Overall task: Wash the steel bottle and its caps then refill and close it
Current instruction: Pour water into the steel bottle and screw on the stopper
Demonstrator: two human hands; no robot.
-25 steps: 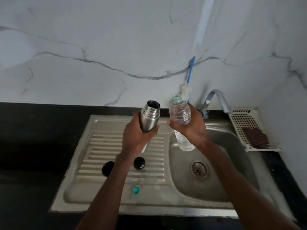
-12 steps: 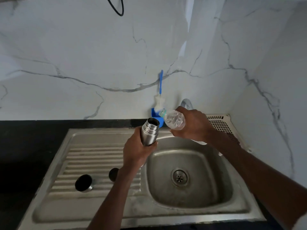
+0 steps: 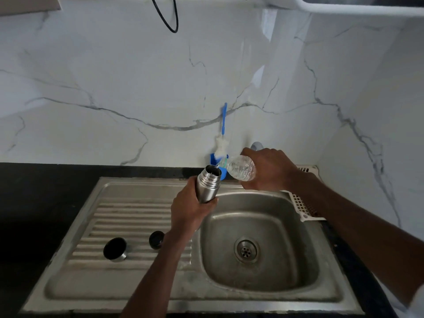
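Plastic bottle [image 3: 241, 168] now tipped lower — over steel bottle [image 3: 208, 183]

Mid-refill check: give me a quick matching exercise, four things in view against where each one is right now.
Things:
1. steel bottle
2. plastic bottle
3. larger cap
4. bottle brush

Places:
A. on the ribbed drainboard
B. in the left hand
C. standing against the wall
D. tipped in the right hand

Pairs: 1-B, 2-D, 3-A, 4-C

The single head camera looks forward and down, from close above, along both forearms at the sink [image 3: 146, 187] and the marble wall [image 3: 137, 76] behind it.
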